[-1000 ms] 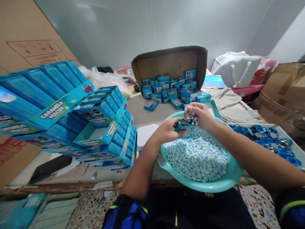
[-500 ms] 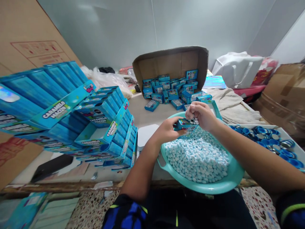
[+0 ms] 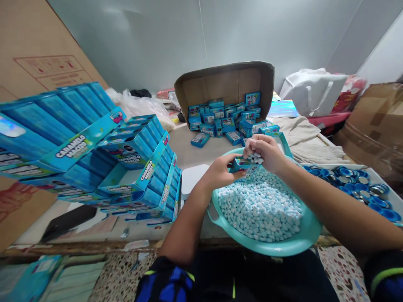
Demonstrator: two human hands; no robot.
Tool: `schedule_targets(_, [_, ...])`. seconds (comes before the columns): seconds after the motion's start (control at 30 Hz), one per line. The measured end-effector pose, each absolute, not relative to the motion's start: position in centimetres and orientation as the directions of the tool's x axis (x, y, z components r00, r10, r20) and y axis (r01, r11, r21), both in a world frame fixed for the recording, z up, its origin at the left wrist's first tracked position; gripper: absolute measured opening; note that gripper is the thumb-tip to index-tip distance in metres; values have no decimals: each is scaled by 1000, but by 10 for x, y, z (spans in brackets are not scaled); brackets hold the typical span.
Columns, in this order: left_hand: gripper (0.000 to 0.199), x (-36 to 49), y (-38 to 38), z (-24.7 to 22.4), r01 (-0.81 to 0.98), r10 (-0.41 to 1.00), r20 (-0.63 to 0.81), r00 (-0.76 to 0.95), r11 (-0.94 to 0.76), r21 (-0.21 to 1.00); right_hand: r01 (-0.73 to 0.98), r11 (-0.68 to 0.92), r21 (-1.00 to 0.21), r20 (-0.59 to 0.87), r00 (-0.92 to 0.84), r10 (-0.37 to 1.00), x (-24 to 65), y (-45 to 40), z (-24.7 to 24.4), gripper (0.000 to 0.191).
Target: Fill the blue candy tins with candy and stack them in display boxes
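My left hand (image 3: pixel 218 173) grips a small blue candy box (image 3: pixel 242 163) above the far side of a teal basin (image 3: pixel 285 245). My right hand (image 3: pixel 263 150) is cupped against the box's open end with several pale blue candies between its fingers. The basin is heaped with small white-and-blue candies (image 3: pixel 260 205). Behind it, a cardboard carton (image 3: pixel 225 82) lying on its side holds and spills many of the same small blue boxes (image 3: pixel 226 117).
Stacked blue display cartons (image 3: pixel 135 167) marked "Caramelo Macizo" stand at the left, against a large cardboard sheet (image 3: pixel 34 54). A tray of blue and silver round lids (image 3: pixel 355 184) lies at the right. A white bag (image 3: pixel 315 90), cloth and a brown box (image 3: pixel 374 126) sit at the back right. A dark phone (image 3: pixel 67 219) lies near the front edge.
Both hands stay together over the basin with the box; my right hand's fingers have shifted slightly at the box's opening. Nothing else has moved.
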State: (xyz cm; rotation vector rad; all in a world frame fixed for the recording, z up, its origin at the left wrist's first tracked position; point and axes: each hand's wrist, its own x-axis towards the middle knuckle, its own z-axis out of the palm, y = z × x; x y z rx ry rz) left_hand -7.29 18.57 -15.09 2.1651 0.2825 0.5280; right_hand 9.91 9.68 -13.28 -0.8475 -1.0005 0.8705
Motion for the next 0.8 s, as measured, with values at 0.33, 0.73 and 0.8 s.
schedule_targets(0.33, [59,-72,187,-153,-68,465,378,801,-556,828,-232,449,-863,349,369,861,100,98,-132,23])
schedule_targets(0.73, [57,-68,192,-159,-81,538,392,746,-512,855,-167,465,-869,396,329,858,104,100,-136,21])
schedule_targets(0.8, [54,-69,191,-158,-72,556,395,731,-513,855,-125,477,-870,418,325,848,103,101,-137,20])
